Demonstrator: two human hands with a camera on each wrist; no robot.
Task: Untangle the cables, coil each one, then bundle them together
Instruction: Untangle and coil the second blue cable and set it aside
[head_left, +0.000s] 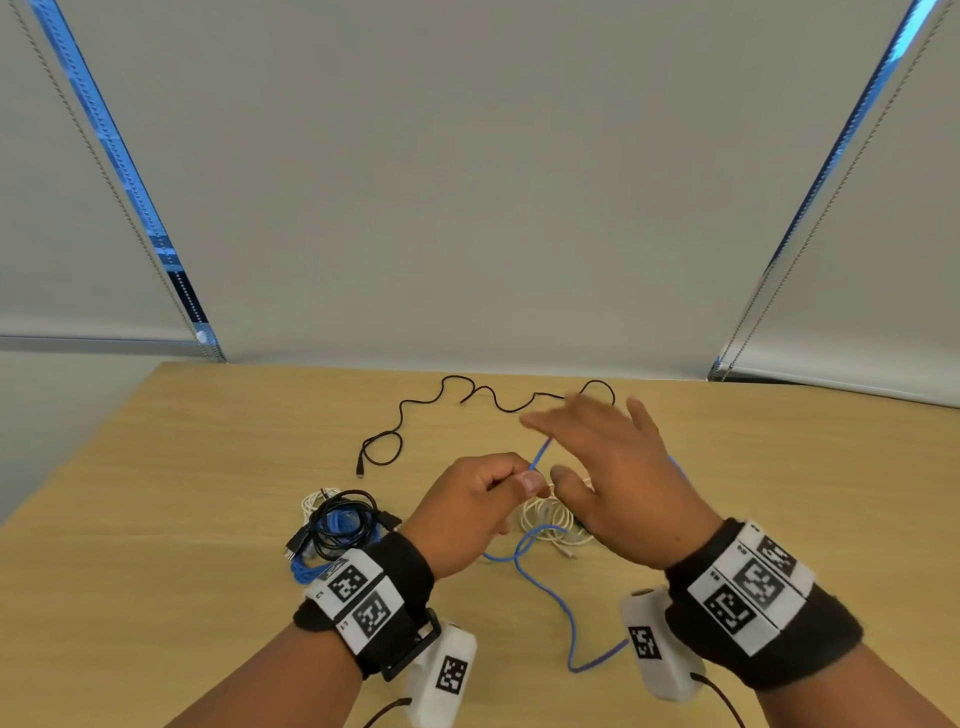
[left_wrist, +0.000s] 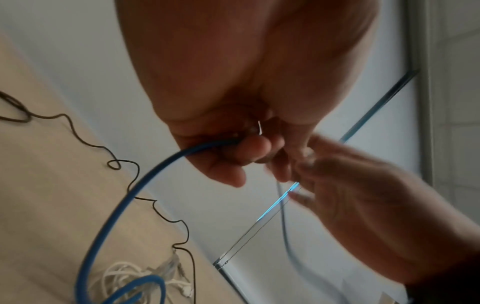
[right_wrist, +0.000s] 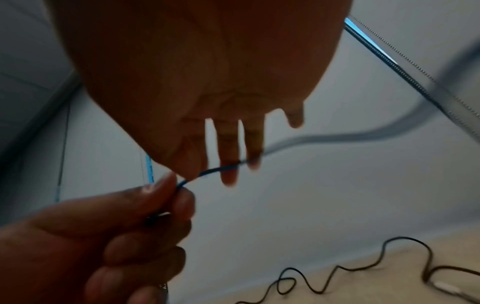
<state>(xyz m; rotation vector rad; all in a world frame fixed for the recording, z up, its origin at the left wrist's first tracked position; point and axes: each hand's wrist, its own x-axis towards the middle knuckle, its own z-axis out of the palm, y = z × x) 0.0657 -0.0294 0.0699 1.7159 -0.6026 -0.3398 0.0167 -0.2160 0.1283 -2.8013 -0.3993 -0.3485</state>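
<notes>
On the wooden table (head_left: 156, 493), a bundle of coiled cables (head_left: 337, 525) lies at the left, and a thin black cable (head_left: 400, 415) snakes behind it. The left hand (head_left: 467, 514) pinches the blue cable (head_left: 563, 613) between thumb and curled fingers above a white cable coil (head_left: 545, 519). The right hand (head_left: 618, 478) hovers just beside it, fingers spread and straight, gripping nothing.

blue cable (head_left: 571, 618) looped, black cable (head_left: 400, 415) loose
</notes>
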